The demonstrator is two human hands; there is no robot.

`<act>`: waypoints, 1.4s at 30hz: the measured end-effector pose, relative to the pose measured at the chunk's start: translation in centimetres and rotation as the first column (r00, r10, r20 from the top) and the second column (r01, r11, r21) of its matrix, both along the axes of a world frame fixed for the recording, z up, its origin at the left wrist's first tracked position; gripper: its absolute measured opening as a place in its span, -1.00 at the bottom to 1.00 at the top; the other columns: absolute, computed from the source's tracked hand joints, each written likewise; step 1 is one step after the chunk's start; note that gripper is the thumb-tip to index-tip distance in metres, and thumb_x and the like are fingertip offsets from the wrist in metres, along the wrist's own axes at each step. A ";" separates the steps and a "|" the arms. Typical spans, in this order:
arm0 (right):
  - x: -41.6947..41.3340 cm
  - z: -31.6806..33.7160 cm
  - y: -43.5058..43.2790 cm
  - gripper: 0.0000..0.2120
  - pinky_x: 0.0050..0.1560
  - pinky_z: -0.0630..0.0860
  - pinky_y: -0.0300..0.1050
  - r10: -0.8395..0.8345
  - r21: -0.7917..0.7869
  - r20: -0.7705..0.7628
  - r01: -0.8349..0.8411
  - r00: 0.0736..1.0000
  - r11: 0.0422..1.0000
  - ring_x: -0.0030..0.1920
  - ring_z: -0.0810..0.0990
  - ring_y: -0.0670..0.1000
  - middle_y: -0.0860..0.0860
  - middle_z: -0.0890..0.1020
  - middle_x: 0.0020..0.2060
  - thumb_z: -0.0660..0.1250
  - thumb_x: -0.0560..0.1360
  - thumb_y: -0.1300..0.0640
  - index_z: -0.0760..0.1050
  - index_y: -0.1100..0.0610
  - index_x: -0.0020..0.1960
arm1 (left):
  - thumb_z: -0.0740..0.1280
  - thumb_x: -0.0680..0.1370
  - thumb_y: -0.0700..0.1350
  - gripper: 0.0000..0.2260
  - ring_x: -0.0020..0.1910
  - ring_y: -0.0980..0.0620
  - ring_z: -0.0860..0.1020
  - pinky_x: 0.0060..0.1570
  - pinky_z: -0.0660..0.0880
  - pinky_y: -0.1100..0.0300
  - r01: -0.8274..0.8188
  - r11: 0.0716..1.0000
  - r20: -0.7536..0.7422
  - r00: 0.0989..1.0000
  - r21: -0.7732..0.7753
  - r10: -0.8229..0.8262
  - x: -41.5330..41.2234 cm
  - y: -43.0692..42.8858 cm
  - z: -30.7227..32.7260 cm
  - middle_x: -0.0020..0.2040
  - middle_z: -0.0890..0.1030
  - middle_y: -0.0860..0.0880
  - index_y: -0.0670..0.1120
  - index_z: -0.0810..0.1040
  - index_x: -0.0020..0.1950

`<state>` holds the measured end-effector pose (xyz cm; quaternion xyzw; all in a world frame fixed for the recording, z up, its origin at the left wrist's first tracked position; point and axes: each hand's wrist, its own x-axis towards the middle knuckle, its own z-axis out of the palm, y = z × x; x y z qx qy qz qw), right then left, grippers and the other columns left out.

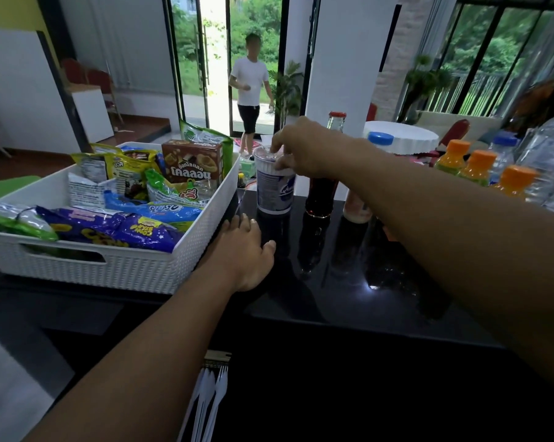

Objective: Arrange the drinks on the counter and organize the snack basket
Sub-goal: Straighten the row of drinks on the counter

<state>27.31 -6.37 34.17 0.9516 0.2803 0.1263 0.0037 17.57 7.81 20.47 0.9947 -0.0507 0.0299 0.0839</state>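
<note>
Here's the black counter (349, 291), with the white basket (161, 266) on its left side, crammed with snack packets (125, 228). Far right stand water bottles (550, 154) and orange-capped juice bottles (480, 169). In the middle, a cola bottle (322, 193) stands just beside the cup (275, 193) (blue-and-white label). Now the right hand (296, 151) curls its fingers round the cup's top. The left hand (247, 253) lies flat on the counter by the basket's corner, fingers straight.

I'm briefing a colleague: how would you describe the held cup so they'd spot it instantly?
On the black counter, just right of the white snack basket, stands a cup, gripped at its rim by the right hand. Unlike the dark red-capped bottle on its right, it is a wide white-and-blue tub with a sealed lid.
</note>
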 end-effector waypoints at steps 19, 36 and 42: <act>1.0 -0.3 -0.3 -0.83 -0.22 0.46 -0.08 0.033 -0.054 0.142 -0.026 0.989 0.998 -0.15 0.59 0.08 0.11 0.66 0.00 0.46 0.52 0.08 0.69 0.10 0.09 | -0.03 0.66 0.05 -0.44 0.56 -0.12 0.01 0.51 -0.08 0.04 0.013 1.000 0.025 1.000 0.004 -0.013 0.1 -0.1 0.0 0.58 0.06 -0.23 -0.25 0.06 0.57; -8.8 -5.8 -6.7 -0.72 0.04 0.60 -0.11 0.121 0.144 0.136 -0.141 0.983 0.979 0.03 0.64 0.06 0.09 0.67 0.09 0.30 0.57 0.22 0.57 0.20 0.26 | -0.03 0.67 -0.07 -0.56 0.51 -0.15 0.15 0.47 0.09 -0.03 -0.013 1.000 0.040 0.999 0.009 0.013 0.1 -0.3 0.3 0.52 0.22 -0.23 -0.24 0.25 0.49; -12.4 -9.0 -10.5 -0.53 0.26 0.52 0.08 -0.112 0.058 -0.208 0.127 0.972 0.990 0.30 0.51 0.15 0.11 0.51 0.32 0.22 0.55 0.16 0.38 0.12 0.46 | 0.06 0.60 -0.13 -0.68 0.34 -0.22 0.36 0.33 0.31 -0.10 -0.074 0.997 0.041 0.996 -0.019 0.075 -3.1 -2.0 1.3 0.33 0.43 -0.23 -0.22 0.46 0.24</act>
